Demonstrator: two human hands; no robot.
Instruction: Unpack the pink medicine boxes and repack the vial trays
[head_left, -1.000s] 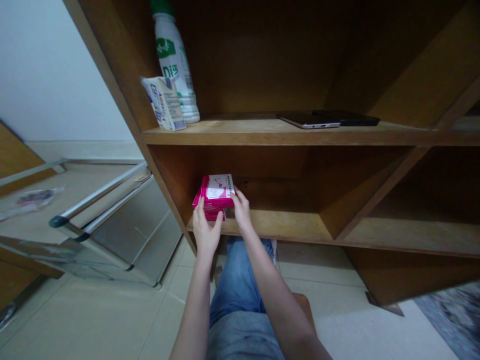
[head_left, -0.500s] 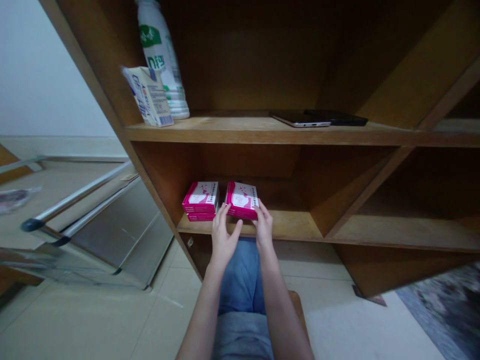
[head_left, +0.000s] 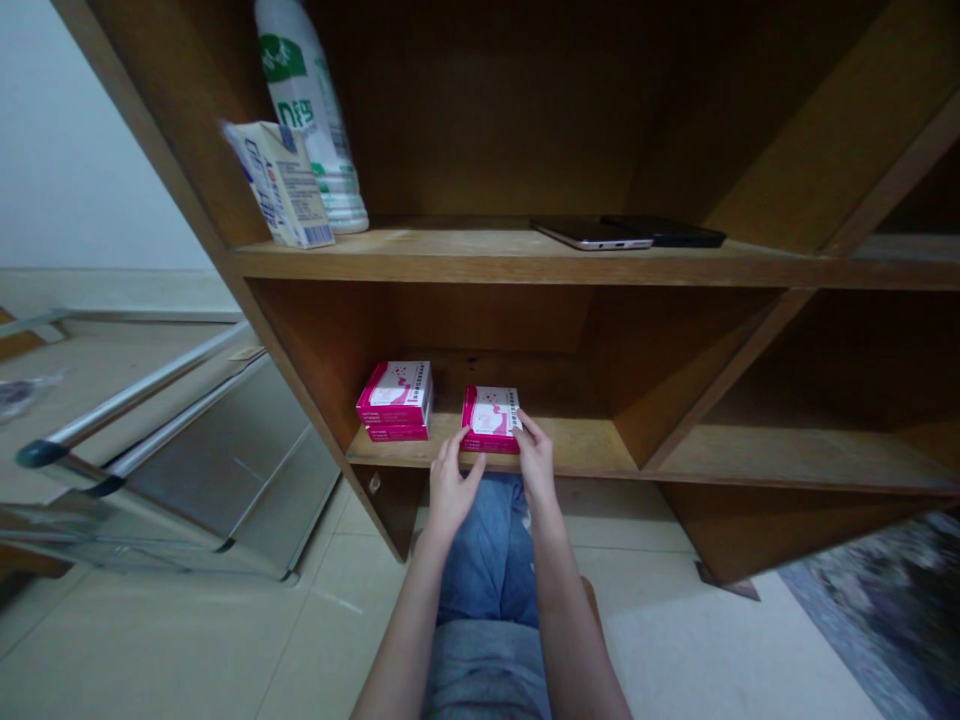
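Note:
A pink-and-white box point(head_left: 493, 412) lies flat at the front of the lower shelf, between my two hands. My left hand point(head_left: 452, 488) has its fingertips on the box's left front corner, the thumb below its front face. At the opposite side, my right hand point(head_left: 535, 458) grips the right edge with thumb and fingers. To the left, apart from this box, two similar pink-and-white boxes point(head_left: 396, 393) are stacked one on the other beside the cabinet's side wall.
On the upper shelf point(head_left: 450, 266) stand a white-and-green bottle point(head_left: 330, 150) and a drink carton point(head_left: 289, 190). Two flat dark devices, one a phone-like slab point(head_left: 589, 235), lie farther right. A metal-framed rack point(head_left: 142, 410) stands left of the cabinet.
Both hands have lowered the box slightly to the right, away from the stack and onto the shelf. It lies flatter now. The view has shifted a little.

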